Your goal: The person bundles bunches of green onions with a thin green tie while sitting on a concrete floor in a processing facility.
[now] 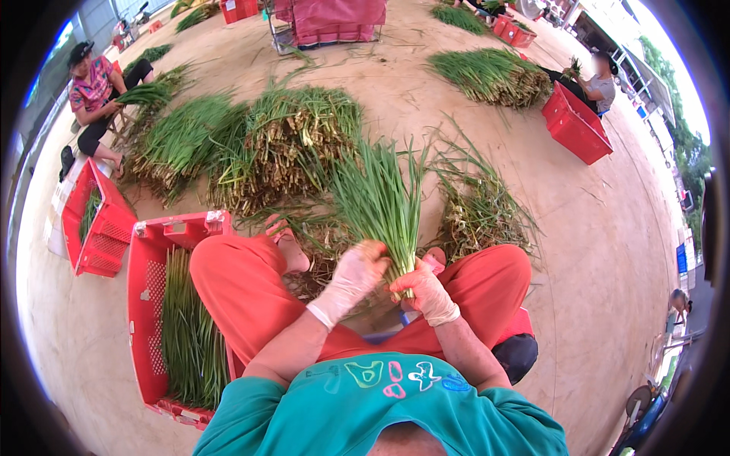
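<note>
A bunch of scallions (384, 197) with long green leaves stands upright between my knees, its pale stem ends pointing down toward me. My right hand (426, 291), in a thin pale glove, is closed around the lower stems. Beside the stems on the left is my left hand (356, 275), gloved too, its fingers curled and slightly blurred; whether a leaf is pinched in them is hidden. Loose leaves and dry trimmings (323, 254) lie on the ground below. At my left, a red crate (141, 304) holds long green scallions (190, 334).
Untrimmed scallion piles (296, 144) lie ahead, with a trimmings heap (483, 209) to the right. A second red crate (106, 228) stands at far left near a seated person (99, 99). Another person (601, 87) sits at right behind a red crate (578, 125). A pink-covered cart (327, 23) stands beyond.
</note>
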`<action>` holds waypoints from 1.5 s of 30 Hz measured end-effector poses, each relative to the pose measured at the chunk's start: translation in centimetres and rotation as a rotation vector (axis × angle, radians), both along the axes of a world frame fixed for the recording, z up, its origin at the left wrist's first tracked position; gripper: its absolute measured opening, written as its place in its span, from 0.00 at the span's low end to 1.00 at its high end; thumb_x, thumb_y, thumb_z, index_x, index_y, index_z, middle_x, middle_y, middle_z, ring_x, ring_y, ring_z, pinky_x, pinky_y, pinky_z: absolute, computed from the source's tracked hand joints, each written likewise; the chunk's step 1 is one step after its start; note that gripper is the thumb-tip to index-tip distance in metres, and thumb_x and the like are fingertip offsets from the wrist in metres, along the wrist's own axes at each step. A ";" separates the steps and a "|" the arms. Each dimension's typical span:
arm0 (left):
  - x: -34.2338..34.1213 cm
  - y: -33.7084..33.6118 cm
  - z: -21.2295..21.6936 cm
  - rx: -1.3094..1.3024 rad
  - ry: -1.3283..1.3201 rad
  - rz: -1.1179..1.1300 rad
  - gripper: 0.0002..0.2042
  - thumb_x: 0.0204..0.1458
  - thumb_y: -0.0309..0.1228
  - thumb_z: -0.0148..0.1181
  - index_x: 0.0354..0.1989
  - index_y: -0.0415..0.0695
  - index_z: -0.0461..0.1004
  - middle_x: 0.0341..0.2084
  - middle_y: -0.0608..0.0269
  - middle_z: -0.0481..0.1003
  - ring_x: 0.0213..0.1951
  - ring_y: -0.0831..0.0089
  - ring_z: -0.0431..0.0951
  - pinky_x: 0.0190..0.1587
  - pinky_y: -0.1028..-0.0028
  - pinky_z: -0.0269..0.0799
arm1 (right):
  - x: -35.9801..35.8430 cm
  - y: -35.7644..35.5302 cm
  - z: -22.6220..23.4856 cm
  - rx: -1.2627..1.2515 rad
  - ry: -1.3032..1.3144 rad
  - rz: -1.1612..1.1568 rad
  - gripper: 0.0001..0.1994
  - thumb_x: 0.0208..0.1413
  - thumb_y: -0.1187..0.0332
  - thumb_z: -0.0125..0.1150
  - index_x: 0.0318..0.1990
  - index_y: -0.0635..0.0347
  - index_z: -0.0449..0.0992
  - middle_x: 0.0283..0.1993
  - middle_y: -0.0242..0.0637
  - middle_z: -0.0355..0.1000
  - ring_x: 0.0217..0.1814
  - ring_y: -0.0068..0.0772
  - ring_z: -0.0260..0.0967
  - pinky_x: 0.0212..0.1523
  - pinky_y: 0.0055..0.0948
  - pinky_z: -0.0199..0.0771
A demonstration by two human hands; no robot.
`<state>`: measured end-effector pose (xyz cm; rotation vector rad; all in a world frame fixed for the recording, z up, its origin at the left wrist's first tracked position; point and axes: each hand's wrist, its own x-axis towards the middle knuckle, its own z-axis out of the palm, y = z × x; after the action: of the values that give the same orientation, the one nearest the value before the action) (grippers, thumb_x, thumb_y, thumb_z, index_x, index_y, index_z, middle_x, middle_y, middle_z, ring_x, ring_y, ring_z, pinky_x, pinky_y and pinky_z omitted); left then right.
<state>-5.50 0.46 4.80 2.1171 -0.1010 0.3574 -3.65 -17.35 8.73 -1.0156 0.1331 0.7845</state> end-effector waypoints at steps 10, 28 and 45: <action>-2.2 1.7 2.2 -0.087 0.717 -0.621 0.13 0.51 0.35 0.57 0.38 0.40 0.81 0.32 0.49 0.81 0.36 0.59 0.81 0.39 0.62 0.75 | 2.2 -2.5 1.9 -0.106 -0.049 0.013 0.27 0.44 0.85 0.60 0.56 0.63 0.69 0.39 0.44 0.75 0.33 0.40 0.77 0.23 0.31 0.75; 0.7 -1.6 1.1 -1.070 0.773 -0.016 0.13 0.57 0.35 0.64 0.47 0.44 0.77 0.23 0.70 0.75 0.17 0.84 0.64 0.16 0.79 0.53 | 1.2 -0.4 -0.7 -0.207 -0.268 0.140 0.29 0.40 0.88 0.62 0.54 0.61 0.68 0.35 0.34 0.73 0.26 0.28 0.72 0.22 0.25 0.69; 0.7 -3.4 -7.5 -1.271 1.065 0.106 0.05 0.53 0.28 0.59 0.30 0.39 0.75 0.20 0.61 0.74 0.21 0.69 0.74 0.23 0.69 0.73 | 0.9 -1.4 -2.9 -0.148 0.352 0.050 0.19 0.56 0.80 0.58 0.56 0.57 0.72 0.44 0.36 0.78 0.42 0.34 0.78 0.37 0.31 0.81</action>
<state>-4.82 -2.92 -2.66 0.8218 0.6829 -0.5652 -2.76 -18.79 5.86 -1.0149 0.4749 1.0066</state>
